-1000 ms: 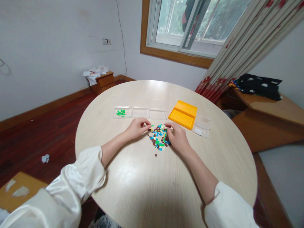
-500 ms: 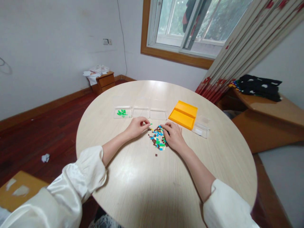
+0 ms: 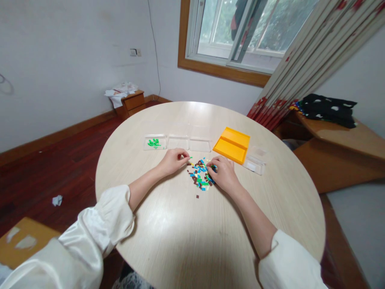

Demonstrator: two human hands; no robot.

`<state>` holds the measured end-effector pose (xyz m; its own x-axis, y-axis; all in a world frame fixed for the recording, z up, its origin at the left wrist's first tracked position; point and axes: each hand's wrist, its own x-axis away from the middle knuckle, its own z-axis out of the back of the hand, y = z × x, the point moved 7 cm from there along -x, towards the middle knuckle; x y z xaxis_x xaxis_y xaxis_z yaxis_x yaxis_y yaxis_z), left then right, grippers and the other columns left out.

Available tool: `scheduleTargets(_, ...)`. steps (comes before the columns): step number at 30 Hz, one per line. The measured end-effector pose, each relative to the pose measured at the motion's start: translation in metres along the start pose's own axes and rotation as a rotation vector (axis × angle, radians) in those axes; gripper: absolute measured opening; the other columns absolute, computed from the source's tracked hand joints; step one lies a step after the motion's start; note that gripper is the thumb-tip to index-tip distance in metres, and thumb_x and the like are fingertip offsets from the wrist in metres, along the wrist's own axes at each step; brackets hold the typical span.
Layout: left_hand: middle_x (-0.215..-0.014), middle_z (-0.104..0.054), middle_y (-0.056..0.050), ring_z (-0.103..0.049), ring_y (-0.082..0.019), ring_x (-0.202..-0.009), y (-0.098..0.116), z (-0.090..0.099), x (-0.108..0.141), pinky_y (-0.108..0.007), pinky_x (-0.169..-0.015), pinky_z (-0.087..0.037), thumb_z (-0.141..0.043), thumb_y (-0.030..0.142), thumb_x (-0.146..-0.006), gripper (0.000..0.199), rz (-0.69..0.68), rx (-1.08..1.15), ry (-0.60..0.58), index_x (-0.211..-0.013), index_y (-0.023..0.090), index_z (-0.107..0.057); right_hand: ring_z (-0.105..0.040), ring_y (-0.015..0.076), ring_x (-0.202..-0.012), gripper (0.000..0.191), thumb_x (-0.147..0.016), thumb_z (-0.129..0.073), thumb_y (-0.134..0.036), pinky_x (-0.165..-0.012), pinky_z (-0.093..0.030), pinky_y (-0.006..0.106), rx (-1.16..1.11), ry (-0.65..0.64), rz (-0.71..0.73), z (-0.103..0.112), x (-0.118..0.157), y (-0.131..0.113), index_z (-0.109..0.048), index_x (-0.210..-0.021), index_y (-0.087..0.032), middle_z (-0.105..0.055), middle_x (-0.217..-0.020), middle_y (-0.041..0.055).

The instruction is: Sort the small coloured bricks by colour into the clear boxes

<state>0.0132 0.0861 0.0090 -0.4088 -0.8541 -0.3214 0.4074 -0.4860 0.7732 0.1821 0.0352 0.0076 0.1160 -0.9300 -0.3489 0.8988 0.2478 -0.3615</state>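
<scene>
A loose pile of small toy bricks [image 3: 200, 170] in brown, blue, green, yellow and white lies on the table between both hands. At its left edge my left hand [image 3: 176, 159] is closed, thumb and forefinger pinching a tiny green brick [image 3: 190, 157]. My right hand [image 3: 223, 172] rests over the right side of the pile, fingers curled together among the bricks; whatever is between its fingertips is hidden. Beyond my left hand, green pieces [image 3: 154, 142] lie in the leftmost clear plastic box [image 3: 145, 147].
Two more clear boxes, a middle one [image 3: 178, 147] and a right one [image 3: 201, 150], continue the row. An open yellow case [image 3: 231, 150] sits right of them, beside another clear box [image 3: 255, 167]. One brown brick [image 3: 197, 196] lies nearer me on the round table [image 3: 180, 241].
My right hand has shifted slightly right over the pile, and its fingers have curled in from a more stretched pose. My left hand keeps its pinch in nearly the same place.
</scene>
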Motion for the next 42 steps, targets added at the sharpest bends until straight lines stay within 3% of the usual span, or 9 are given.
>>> scheduleTargets(7,-0.062,-0.060,0.000,-0.046,-0.009,-0.056,-0.003,0.002,0.001,-0.022,-0.055,-0.036,-0.058,0.018,-0.073,0.008,0.032,0.042,0.013,-0.071,0.013,-0.063,-0.055,0.0220,-0.088,0.015,-0.079,-0.052,-0.018,-0.074,-0.031,0.035,0.010,-0.011,-0.010,-0.001,0.000,0.000,-0.067,-0.081,-0.020,-0.064,-0.086,0.0055)
scheduleTargets(16,-0.059,-0.052,0.003,-0.043,-0.009,-0.057,-0.003,0.007,-0.001,-0.022,-0.056,-0.035,-0.054,0.016,-0.069,0.005,0.007,0.022,0.071,-0.071,0.015,-0.059,-0.056,0.0207,-0.084,0.010,-0.077,-0.054,-0.019,-0.073,-0.030,0.033,-0.032,-0.005,-0.037,-0.001,-0.002,0.005,-0.062,-0.070,-0.019,-0.065,-0.082,0.0044)
scheduleTargets(19,-0.062,-0.054,0.002,-0.043,-0.009,-0.057,-0.005,0.026,-0.005,-0.023,-0.058,-0.036,-0.052,0.016,-0.070,0.007,0.019,-0.009,0.170,-0.071,0.015,-0.059,-0.056,0.0211,-0.085,0.009,-0.076,-0.055,-0.017,-0.074,-0.031,0.034,-0.048,-0.028,-0.049,-0.003,-0.002,0.006,-0.062,-0.071,-0.019,-0.067,-0.083,0.0044)
scheduleTargets(25,-0.071,-0.060,-0.002,-0.047,-0.012,-0.061,-0.030,0.086,-0.008,-0.026,-0.062,-0.038,-0.049,0.014,-0.068,0.009,0.155,-0.239,0.461,-0.072,0.015,-0.058,-0.056,0.0207,-0.081,0.010,-0.076,-0.055,-0.016,-0.075,-0.032,0.034,-0.068,-0.044,-0.039,-0.005,-0.002,0.005,-0.064,-0.072,-0.019,-0.069,-0.078,0.0043)
scheduleTargets(30,-0.076,-0.060,-0.005,-0.052,-0.018,-0.073,-0.062,0.111,-0.007,-0.030,-0.072,-0.041,-0.049,0.013,-0.069,0.012,0.265,-0.460,0.509,-0.073,0.017,-0.060,-0.057,0.0202,-0.079,0.011,-0.076,-0.055,-0.016,-0.076,-0.034,0.035,-0.093,-0.036,-0.018,-0.005,-0.002,0.006,-0.064,-0.070,-0.019,-0.069,-0.077,0.0039)
scheduleTargets(36,-0.083,-0.058,-0.007,-0.054,-0.024,-0.087,-0.071,0.111,-0.005,-0.036,-0.082,-0.039,-0.050,0.017,-0.072,0.018,0.298,-0.541,0.509,-0.084,0.017,-0.064,-0.058,0.0201,-0.079,0.007,-0.073,-0.057,-0.015,-0.077,-0.035,0.035,-0.129,-0.007,-0.052,0.000,-0.002,0.004,-0.063,-0.072,-0.020,-0.069,-0.077,0.0034)
scheduleTargets(42,-0.082,-0.061,-0.007,-0.054,-0.019,-0.081,-0.036,0.087,-0.008,-0.032,-0.078,-0.041,-0.051,0.015,-0.076,0.013,0.107,-0.429,0.444,-0.080,0.015,-0.063,-0.060,0.0193,-0.075,0.005,-0.073,-0.057,-0.017,-0.079,-0.036,0.037,-0.172,0.061,-0.048,0.008,-0.002,0.000,-0.061,-0.072,-0.019,-0.068,-0.074,0.0027)
